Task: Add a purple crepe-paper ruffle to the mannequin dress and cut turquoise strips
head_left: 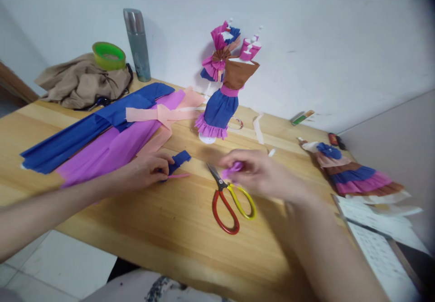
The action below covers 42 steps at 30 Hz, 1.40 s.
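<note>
**Hands closed on small blue and purple scraps**

A blue scrap [180, 160] is pinched at its near end by the left hand [154, 171], low over the table [163, 234]; a thin pink strip [179, 176] is seen just beside it. A bunched purple piece [234, 169] is gripped between the fingertips of the right hand [258, 173], near the scissors [221, 184], which are laid down between the hands and held by neither.

Much appears to be finished: the upright doll [221, 107] has been given a brown top, a pink waistband, a blue skirt and a purple frill. Rosettes are borne by the rear figure [220, 56] and the lying dress [360, 175], but none is seen on this side of the doll. Both held scraps are judged to be unfinished, being joined to nothing visible, and long coloured lengths [112, 145] are left at the left.

The right hand and its purple piece are blurred, so any fold or tie cannot be made out. The blue scrap's near end is hidden by fingers, the rear figure is partly covered by the doll, and both forearms are cut off.
</note>
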Motion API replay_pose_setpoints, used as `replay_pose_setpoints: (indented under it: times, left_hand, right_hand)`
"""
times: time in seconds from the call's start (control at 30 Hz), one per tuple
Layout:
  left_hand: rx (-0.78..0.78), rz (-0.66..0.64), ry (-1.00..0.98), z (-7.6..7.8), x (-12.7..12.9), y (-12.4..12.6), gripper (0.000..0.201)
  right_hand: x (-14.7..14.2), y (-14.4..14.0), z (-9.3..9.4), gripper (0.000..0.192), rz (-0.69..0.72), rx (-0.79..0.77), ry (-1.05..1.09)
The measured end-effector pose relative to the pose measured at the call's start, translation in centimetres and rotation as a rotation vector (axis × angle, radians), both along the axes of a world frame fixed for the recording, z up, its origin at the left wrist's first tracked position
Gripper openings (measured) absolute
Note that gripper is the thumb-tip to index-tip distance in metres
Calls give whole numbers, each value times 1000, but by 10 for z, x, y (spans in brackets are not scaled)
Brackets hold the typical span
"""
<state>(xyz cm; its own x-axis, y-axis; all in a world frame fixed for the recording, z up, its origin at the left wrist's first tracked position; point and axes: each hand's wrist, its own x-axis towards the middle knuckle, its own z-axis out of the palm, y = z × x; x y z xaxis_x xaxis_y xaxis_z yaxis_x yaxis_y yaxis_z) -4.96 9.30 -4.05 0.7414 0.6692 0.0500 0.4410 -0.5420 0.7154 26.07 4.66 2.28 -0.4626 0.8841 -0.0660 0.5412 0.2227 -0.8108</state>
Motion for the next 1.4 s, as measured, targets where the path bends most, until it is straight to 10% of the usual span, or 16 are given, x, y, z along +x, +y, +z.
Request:
replay_pose_setpoints:
  times: [0.1,0.2,0.57,0.83,1.17,1.4]
  left_hand:
    - [49,-24,-18,-2,5,-3,22]
    - [61,-43,28,-6,8,-5,24]
    - [250,61,43,-15,11,-22,27]
    - [-54,194,17,0,5,-20,12]
    - [-582,209,-374,-5,17,-4,33]
    - [-484,481,-362,1,23,-6,37]
  right_hand:
    - [-60,3,-22,47,56,52,-87]
    - [-93,22,-45,33,32,84,-314]
    - [-127,15,-50,4,115,154,-439]
    - [-118,19,-59,20,79,174,-280]
    - [-94,21,-75,43,-85,-247,330]
    - [-87,20,-72,38,-130,-279,357]
